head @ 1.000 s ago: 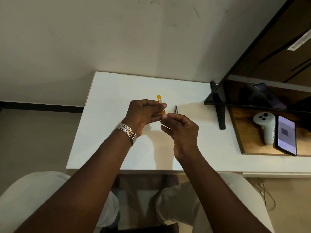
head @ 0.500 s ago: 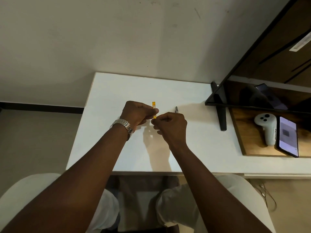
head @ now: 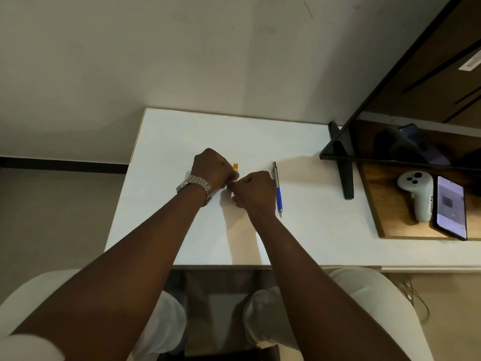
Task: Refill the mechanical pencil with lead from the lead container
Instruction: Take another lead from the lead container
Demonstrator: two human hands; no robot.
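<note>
Both hands were together above the middle of the white table (head: 161, 230). The left hand (head: 213, 169) was curled around the orange lead container (head: 236, 167). Only the container's far end showed past the knuckles; the rest was hidden in the grip. The right hand (head: 256, 191), fingers curled, pinched at the container's near end. What lay between its fingertips could not be made out, nor could any lead inside the container. A metal wristwatch (head: 195, 185) sat on the left wrist.

The mechanical pencil (head: 278, 190) lay on the table just right of the right hand, held by neither hand, tip toward the near edge.

By the right edge, a wooden tray (head: 382, 204), cut off by the frame, held a white controller (head: 416, 196) and a lit phone (head: 450, 207) side by side. A dark monitor (head: 390, 142), partly out of frame, overhung the tray's far end.
</note>
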